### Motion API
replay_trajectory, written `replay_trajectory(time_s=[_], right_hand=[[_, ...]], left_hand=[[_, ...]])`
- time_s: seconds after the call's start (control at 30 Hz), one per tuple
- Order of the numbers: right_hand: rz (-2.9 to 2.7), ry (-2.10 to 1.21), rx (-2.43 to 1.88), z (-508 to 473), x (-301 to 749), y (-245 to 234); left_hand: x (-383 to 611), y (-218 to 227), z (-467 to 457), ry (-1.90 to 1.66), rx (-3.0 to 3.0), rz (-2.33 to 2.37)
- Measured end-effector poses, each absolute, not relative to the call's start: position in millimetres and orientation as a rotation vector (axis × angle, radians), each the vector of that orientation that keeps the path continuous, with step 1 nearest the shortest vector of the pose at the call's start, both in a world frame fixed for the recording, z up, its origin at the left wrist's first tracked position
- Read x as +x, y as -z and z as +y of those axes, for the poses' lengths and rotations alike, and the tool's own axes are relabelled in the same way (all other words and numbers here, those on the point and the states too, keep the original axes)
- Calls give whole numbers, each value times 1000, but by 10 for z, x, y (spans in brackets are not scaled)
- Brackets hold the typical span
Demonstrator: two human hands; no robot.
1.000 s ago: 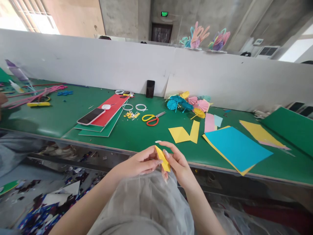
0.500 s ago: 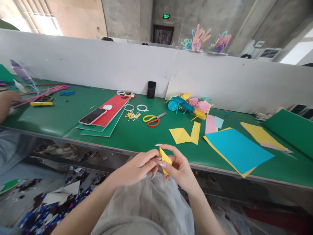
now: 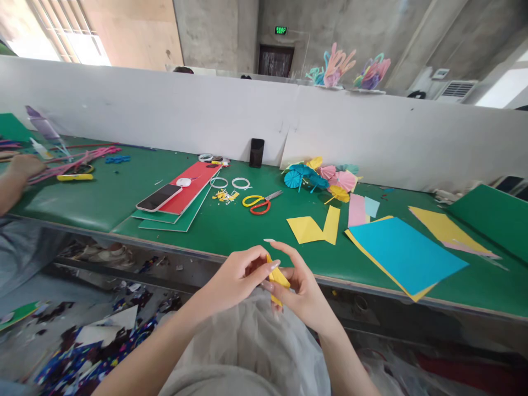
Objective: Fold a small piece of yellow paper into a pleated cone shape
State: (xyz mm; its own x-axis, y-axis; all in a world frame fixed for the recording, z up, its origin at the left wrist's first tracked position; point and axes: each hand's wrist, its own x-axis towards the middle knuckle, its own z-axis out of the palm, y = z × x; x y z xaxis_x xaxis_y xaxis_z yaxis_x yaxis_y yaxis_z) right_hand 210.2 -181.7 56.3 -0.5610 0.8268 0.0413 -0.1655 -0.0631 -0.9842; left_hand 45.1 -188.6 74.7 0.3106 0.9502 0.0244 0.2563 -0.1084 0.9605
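Note:
A small folded piece of yellow paper (image 3: 279,278) is pinched between both hands, over my lap in front of the table edge. My left hand (image 3: 243,270) grips its upper left side with thumb and fingers. On its right side, my right hand (image 3: 300,286) presses it with the thumb, while the index finger stretches past the top. Fingers cover part of the paper. Beyond them on the table lie a yellow paper sheet (image 3: 305,229) with a crease and a yellow strip (image 3: 331,224). Scissors (image 3: 260,203) with yellow and red handles rest behind these.
Blue and yellow paper sheets (image 3: 406,258) lie at right. Small paper umbrellas (image 3: 313,179) cluster near the white partition (image 3: 165,113). A phone (image 3: 160,197) rests on red and green boards (image 3: 181,220). Another person's hand (image 3: 25,166) is at far left by pink stems (image 3: 88,157).
My left thumb has moved up onto the paper's top, and the paper looks more bent and narrower. Both hands still hold it. The view has shifted slightly.

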Motion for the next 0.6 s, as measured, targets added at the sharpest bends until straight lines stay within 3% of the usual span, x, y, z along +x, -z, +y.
replay_trajectory(time_s=[0.6], right_hand=[[-1423,-1735,-682,-1839,2054,-455]], left_hand=[[474,-617,-1789,-848,1449,1049]])
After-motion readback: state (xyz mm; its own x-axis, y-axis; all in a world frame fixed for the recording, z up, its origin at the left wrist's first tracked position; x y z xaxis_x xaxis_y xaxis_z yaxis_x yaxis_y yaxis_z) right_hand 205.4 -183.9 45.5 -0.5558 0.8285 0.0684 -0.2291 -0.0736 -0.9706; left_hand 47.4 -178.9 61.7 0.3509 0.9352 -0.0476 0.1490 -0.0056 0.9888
